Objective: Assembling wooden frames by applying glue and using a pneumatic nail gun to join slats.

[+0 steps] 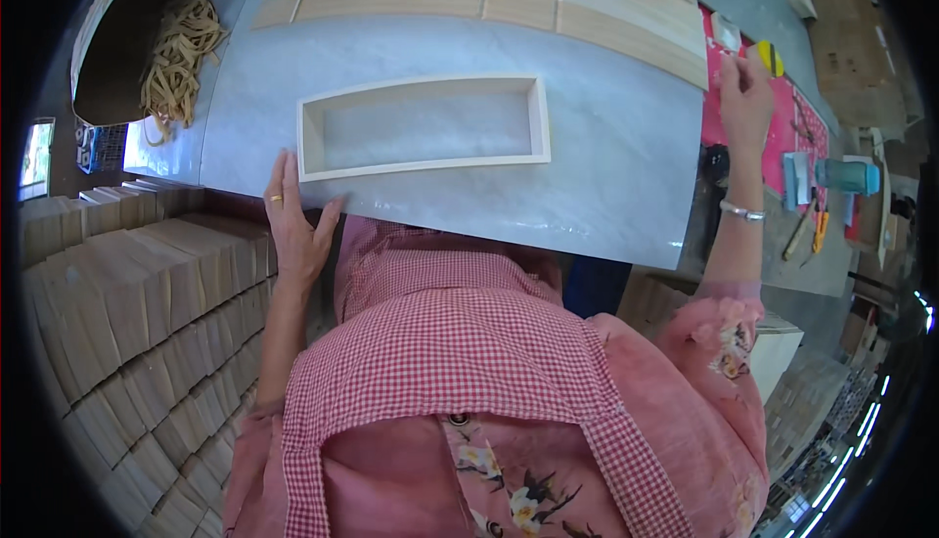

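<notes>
A pale wooden rectangular frame lies on the grey marbled tabletop, its middle hollow. My left hand is at the table's near edge beside the frame's left corner, thumb apart from the fingers. The fingertips come close to that corner; whether they touch it I cannot tell. Out to the right, my right hand is over a red patterned surface, its fingers drawn together. Anything between those fingers is too small to make out. Next to them are a small white piece and a yellow-and-black object.
Pale wooden boards cover the far side of the table. At far left a container on its side spills tan strips. Stacked wood pieces stand left of me. A teal bottle and orange-handled tool lie right.
</notes>
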Demonstrator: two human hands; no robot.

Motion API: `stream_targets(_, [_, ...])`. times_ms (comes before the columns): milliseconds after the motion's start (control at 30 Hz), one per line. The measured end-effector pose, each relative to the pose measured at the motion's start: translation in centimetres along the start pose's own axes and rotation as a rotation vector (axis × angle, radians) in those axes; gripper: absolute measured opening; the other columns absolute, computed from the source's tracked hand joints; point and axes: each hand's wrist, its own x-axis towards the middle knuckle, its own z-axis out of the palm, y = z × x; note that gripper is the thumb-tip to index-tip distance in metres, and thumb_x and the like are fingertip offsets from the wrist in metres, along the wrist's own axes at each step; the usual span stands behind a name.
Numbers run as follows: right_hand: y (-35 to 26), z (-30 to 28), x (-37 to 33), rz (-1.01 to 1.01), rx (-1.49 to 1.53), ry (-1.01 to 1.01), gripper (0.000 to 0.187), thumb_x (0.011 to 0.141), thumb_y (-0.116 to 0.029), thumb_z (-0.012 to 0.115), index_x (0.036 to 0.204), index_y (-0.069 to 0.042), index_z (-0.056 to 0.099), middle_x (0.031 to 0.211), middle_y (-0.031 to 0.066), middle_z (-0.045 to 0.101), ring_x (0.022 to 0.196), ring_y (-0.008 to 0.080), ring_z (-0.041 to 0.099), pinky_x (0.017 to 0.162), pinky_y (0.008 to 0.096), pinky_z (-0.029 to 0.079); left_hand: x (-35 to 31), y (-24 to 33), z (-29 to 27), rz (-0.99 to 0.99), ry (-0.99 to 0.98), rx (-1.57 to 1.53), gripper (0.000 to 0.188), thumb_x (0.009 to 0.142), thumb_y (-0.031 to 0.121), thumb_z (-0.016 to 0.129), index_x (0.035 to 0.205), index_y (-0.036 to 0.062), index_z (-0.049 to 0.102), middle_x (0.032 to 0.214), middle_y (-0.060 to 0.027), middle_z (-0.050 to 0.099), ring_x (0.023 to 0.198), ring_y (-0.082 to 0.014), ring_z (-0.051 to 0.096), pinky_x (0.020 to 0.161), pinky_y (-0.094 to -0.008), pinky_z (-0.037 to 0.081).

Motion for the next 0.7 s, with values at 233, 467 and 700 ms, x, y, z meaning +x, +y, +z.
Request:
stream_targets(233, [-7.2,7.6,-14.9,0.229,0.507,-0.666,0.018,0.101,-0.017,0.056,0.094,-0.003,0.064,0.074,0.0024,0.062,0.054,0.0113,0.053,0.052,0.0251,0.045,3.0,6.4,1.6,0.455,0.031,0.149,0.063,0.088,0.031,0.075,0.144,0.0102,0.055,0.155,-0.0155,0.044,0.138,-0.0320,0.046,0.113,-0.0456,0.036])
stream_targets(467, [-7.8,9.7,-15.0,0.049,0.402,-0.610,0.015,0.093,-0.014,0.062,0.086,0.000,0.062,0.067,0.0070,0.062,0.057,0.0157,0.055,0.055,0.0307,0.046,7.9,15.6,6.7,0.647,-0.277,0.182,0.070,0.088,0.047,0.071,0.150,0.0226,0.050,0.163,-0.0097,0.035,0.149,-0.0366,0.030,0.119,-0.0564,0.027])
stream_targets(700, [-7.1,9.6,-14.3,-0.102,0.004,-0.668,0.010,0.086,-0.010,0.065,0.084,-0.001,0.061,0.065,0.0084,0.061,0.057,0.0176,0.055,0.055,0.0323,0.045,10.2,16.5,8.7,0.637,-0.382,0.296,0.072,0.087,0.057,0.068,0.151,0.0309,0.048,0.162,-0.0081,0.034,0.141,-0.0380,0.036,0.115,-0.0652,0.026])
